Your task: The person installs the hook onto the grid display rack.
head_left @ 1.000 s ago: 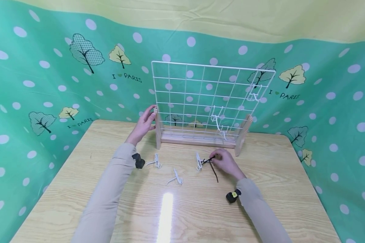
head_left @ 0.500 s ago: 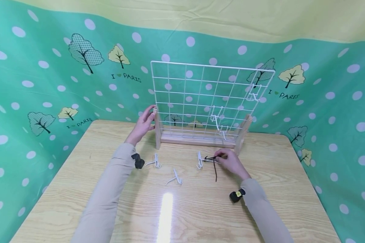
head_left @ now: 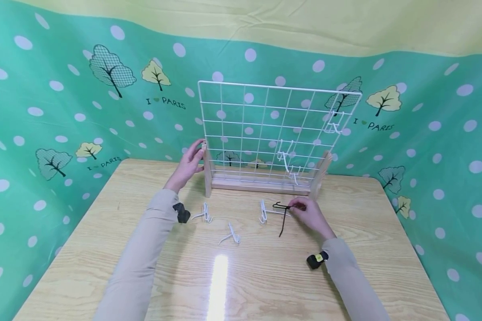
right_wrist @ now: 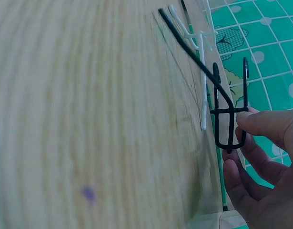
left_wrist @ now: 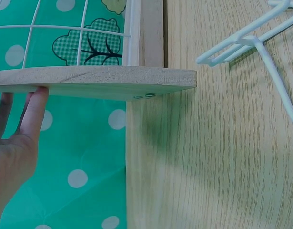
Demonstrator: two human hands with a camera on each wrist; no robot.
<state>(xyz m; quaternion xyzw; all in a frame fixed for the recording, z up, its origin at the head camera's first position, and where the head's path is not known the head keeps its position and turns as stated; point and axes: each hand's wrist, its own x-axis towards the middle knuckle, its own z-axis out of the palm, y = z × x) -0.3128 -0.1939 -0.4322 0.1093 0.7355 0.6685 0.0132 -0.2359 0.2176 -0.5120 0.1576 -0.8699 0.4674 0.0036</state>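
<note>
My right hand [head_left: 311, 216] pinches a black wire display hook [head_left: 283, 223] by its frame, just above the table. In the right wrist view the thumb and fingers grip the lower frame of the black hook [right_wrist: 196, 59], and its long prong points away. Close by lies a white hook [head_left: 263, 212]. My left hand [head_left: 186, 167] touches the left wooden upright [head_left: 207, 176] of a stand bearing a white wire grid [head_left: 281, 87]. Its fairly straight fingers [left_wrist: 35, 112] rest against the upright's outer face in the left wrist view.
Two more white hooks [head_left: 206, 212] [head_left: 234, 233] lie on the wooden table [head_left: 265, 276]. Three white hooks hang on the grid's right part, one of them a hook [head_left: 283, 156] near the middle height. A green dotted curtain [head_left: 144, 129] surrounds the table's back and sides.
My right hand has shifted slightly right, carrying the black hook away from the white hook beside it and turning it so its prong points toward the front. The left hand stays in place.
</note>
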